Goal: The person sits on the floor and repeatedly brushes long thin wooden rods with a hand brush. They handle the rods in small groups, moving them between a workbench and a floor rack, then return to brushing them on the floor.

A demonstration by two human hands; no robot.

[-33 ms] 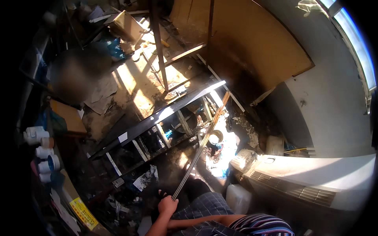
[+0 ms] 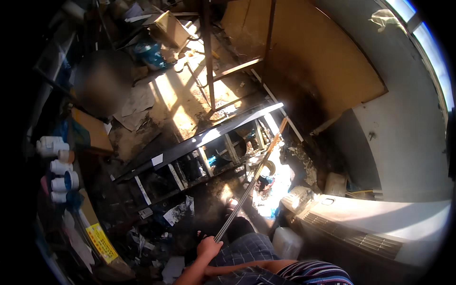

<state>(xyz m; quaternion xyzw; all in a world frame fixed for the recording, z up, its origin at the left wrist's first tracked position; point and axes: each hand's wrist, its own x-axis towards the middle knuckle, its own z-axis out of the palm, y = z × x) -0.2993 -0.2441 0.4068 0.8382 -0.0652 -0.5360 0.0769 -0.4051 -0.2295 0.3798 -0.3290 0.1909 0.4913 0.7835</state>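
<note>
My left hand (image 2: 210, 247) is closed around the near end of a bundle of long thin rods (image 2: 247, 189), metallic near my grip and brownish toward the far end. They slant away to the upper right. My right forearm (image 2: 247, 267) crosses from the striped cloth at the lower right and passes behind my left forearm, so its hand is hidden. Past the rods' middle lies a dark ladder-like frame (image 2: 187, 144) with pale crosspieces. The rods' far tip overlaps the view of its right end; whether they touch I cannot tell. A round tin (image 2: 270, 167) is partly behind the rods.
Litter covers the floor around my foot (image 2: 232, 204). White tubs (image 2: 58, 167) line the left. A white unit with a vent grille (image 2: 346, 230) and a pale plastic container (image 2: 287, 243) stand at right. Beyond are upright posts (image 2: 208, 57), a large brown panel (image 2: 327, 52) and a box (image 2: 173, 29).
The whole view has shifted, so the surroundings appear slightly farther right and mostly lower. My left hand keeps its grip on the rods, which now cover more of the round tin.
</note>
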